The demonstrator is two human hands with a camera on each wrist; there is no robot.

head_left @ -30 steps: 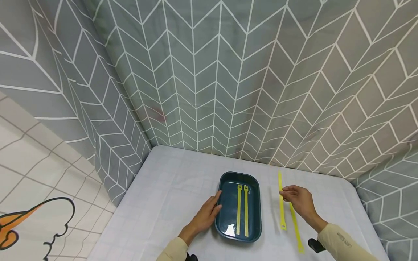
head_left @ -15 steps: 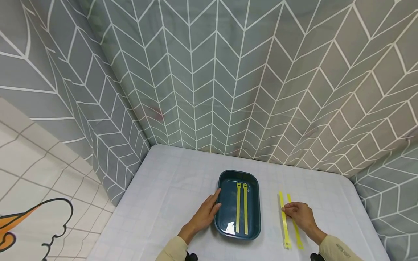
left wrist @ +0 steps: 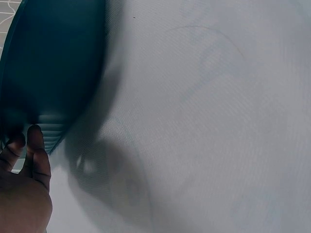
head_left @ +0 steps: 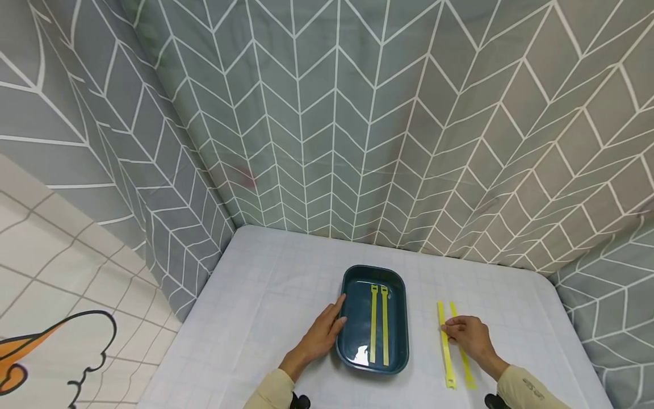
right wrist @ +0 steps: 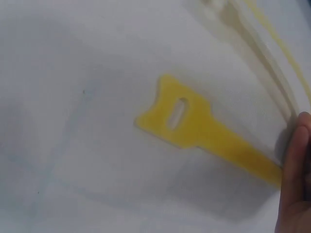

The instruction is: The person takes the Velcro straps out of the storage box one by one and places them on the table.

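A dark blue-green rectangular tray (head_left: 347, 352) stands on the table with two yellow hook-and-loop cable ties (head_left: 372, 326) lying side by side in it. My left hand (head_left: 319, 336) rests against the tray's left side, thumb and fingers touching its rim and outer wall. Right of the tray, my right hand (head_left: 469, 336) pinches another yellow cable tie (head_left: 447, 363) between thumb and fingertips; its slotted head points towards me. One more yellow tie (right wrist: 180, 114) lies on the cloth under that hand, which hides its middle.
A white cloth (head_left: 276, 272) covers the table. Grey chevron-patterned curtains (head_left: 332, 142) hang behind it and on both sides. Dark wrist-worn devices (head_left: 494, 401) sit by both sleeves.
The right hand has lowered the pinched cable tie and brought it nearer to me, beside the other loose tie. In the last half second little has moved. The left hand stays on the tray.
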